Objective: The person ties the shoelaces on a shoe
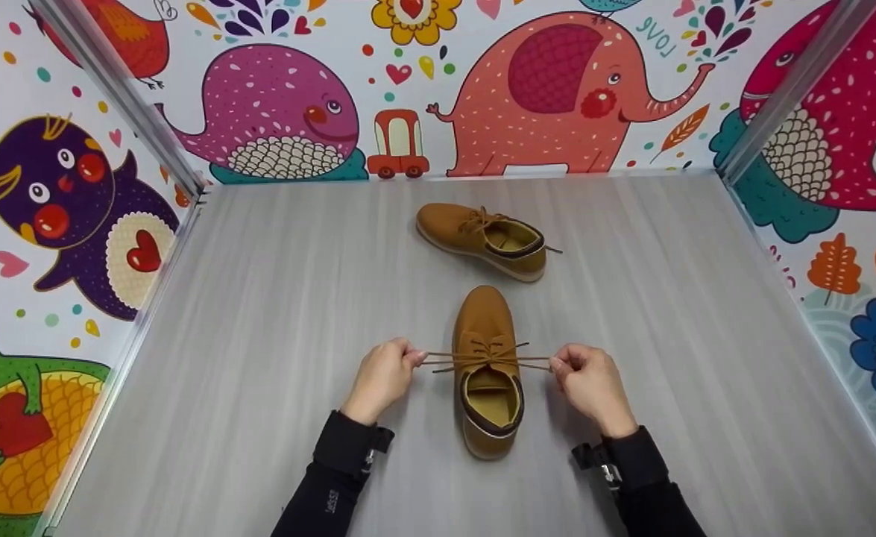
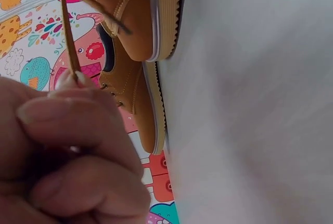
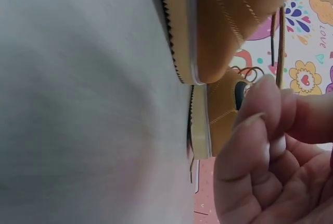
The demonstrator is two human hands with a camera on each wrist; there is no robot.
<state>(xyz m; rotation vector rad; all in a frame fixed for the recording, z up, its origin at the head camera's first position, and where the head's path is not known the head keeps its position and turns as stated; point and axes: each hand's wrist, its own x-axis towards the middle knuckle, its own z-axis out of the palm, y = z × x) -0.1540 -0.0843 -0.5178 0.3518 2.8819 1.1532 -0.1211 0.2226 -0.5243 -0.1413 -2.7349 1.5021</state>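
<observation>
A tan shoe (image 1: 484, 313) with a dark collar stands on the floor between my two hands, its toe pointing away from me. My left hand (image 1: 384, 377) pinches a brown shoelace loop (image 1: 441, 358) and holds it taut out to the left. On the other side my right hand (image 1: 590, 384) pinches another shoelace loop (image 1: 534, 363), drawn out level to the right. The two loops meet in a bow over the tongue, and loose lace ends stick out beside it. In the left wrist view, the lace (image 2: 67, 34) runs up from the fingertips to the shoe.
A second tan shoe (image 1: 452, 227) stands beyond the first, toe to the left, its lace tied and one end trailing behind the heel. The grey wood-grain floor (image 1: 296, 283) is bounded by cartoon-printed panels (image 1: 408, 82) and metal edge strips (image 1: 121, 365).
</observation>
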